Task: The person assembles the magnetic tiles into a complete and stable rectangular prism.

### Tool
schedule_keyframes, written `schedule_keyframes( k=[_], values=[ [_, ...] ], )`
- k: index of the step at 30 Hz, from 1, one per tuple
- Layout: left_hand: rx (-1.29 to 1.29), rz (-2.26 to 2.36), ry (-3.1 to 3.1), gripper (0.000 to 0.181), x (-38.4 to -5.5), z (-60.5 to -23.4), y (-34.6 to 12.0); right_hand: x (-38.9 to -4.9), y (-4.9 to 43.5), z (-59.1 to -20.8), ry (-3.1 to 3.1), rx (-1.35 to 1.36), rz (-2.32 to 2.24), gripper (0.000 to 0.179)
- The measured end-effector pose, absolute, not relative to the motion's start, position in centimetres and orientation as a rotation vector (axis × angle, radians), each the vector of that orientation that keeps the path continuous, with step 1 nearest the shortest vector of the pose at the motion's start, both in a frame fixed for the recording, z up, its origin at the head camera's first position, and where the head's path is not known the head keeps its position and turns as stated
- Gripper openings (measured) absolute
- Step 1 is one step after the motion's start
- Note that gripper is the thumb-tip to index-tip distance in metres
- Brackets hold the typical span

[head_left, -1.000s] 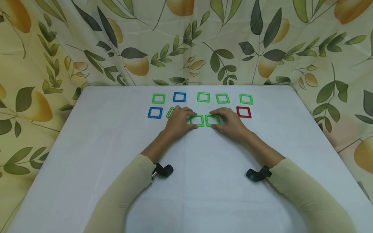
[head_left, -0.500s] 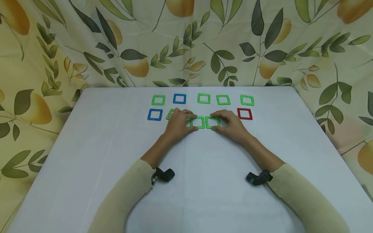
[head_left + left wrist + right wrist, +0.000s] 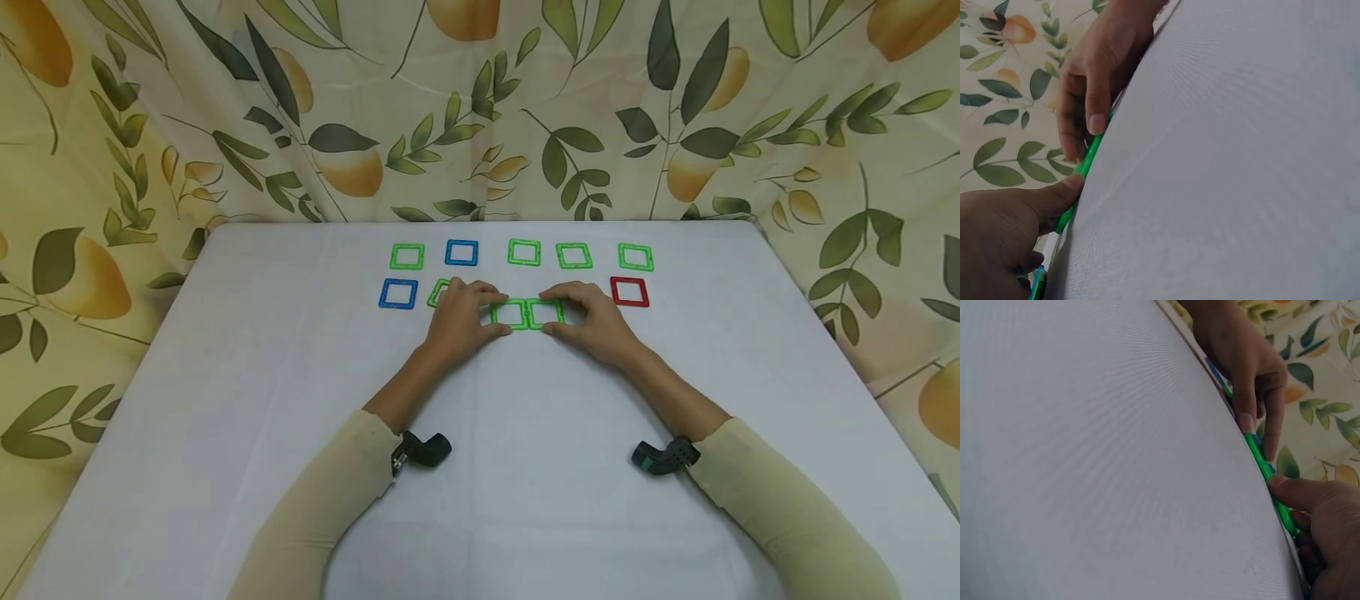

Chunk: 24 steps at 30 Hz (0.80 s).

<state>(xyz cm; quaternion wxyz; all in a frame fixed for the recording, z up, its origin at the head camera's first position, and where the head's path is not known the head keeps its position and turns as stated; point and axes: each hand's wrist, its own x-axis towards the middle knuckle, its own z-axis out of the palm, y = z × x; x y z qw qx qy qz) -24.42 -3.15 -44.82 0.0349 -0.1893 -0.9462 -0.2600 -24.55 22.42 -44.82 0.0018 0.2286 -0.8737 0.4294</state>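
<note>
Two green square magnetic tile frames lie side by side on the white table, their inner edges meeting in the head view. My left hand (image 3: 459, 318) pinches the left green tile (image 3: 517, 327) by its outer side, thumb at the near edge and fingers at the far edge. Mirroring it, my right hand (image 3: 597, 320) pinches the right green tile (image 3: 536, 327). In the left wrist view the two tiles show edge-on as a thin green strip (image 3: 1088, 159) between both hands. Another green tile (image 3: 437, 293) is partly hidden behind my left hand.
Along the far part of the white table (image 3: 480, 467) lie more tile frames: blue tiles (image 3: 398, 307) on the left, a red tile (image 3: 630, 304) on the right, and several green ones in the back row. A fruit-patterned cloth (image 3: 480, 108) hangs behind the table.
The gap between the two green tiles has closed; they now meet edge to edge. Both hands keep their pinch and have moved slightly toward each other.
</note>
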Motion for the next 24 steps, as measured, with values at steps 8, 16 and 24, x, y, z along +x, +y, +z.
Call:
schedule_keyframes(
  k=[8, 16, 24],
  values=[
    [-0.57, -0.795, -2.911, 0.051, -24.37, -44.82, -3.08, -24.57, 22.4, -44.89, -2.741, 0.712, 1.349, 0.043],
    [-0.562, -0.777, -2.927, 0.052, -24.32, -44.55, -2.99, -24.73, 22.52, -44.99, -2.732, 0.73, 1.359, 0.042],
    [-0.569, -0.855, -2.919, 0.058, -24.35, -44.3, -3.5, -24.62, 22.26, -44.85, -2.707, 0.744, 1.412, 0.042]
  ],
)
